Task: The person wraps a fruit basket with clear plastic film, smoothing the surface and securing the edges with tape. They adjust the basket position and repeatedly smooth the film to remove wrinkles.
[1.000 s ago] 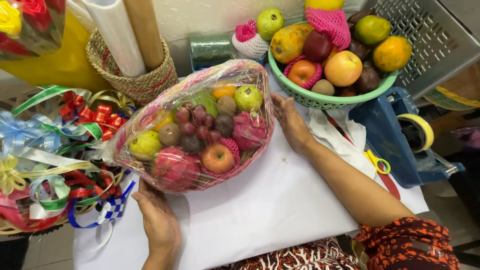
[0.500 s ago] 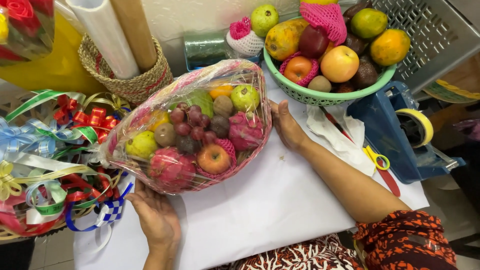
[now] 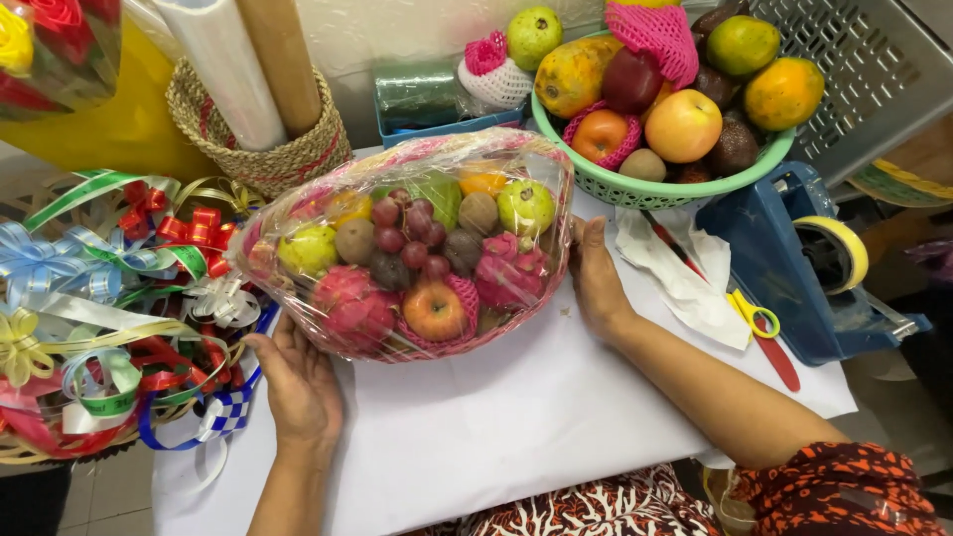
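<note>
A clear-wrapped fruit basket (image 3: 412, 248) sits tilted on the white table (image 3: 516, 437) toward its back edge, the left hand (image 3: 298, 382) cupped open under its near-left rim and the right hand (image 3: 596, 278) pressed flat against its right side, neither closed around it. A heap of curled ribbon bows (image 3: 109, 318) crowds the table's left edge just beside the basket, and a woven holder of wrap rolls (image 3: 263, 129) stands behind it. At the back right corner a green bowl of fruit (image 3: 660, 99) almost touches the wrapping, with crumpled paper (image 3: 685, 278), yellow-handled scissors (image 3: 759, 323) and a blue tape dispenser (image 3: 794, 268) along the right edge.
</note>
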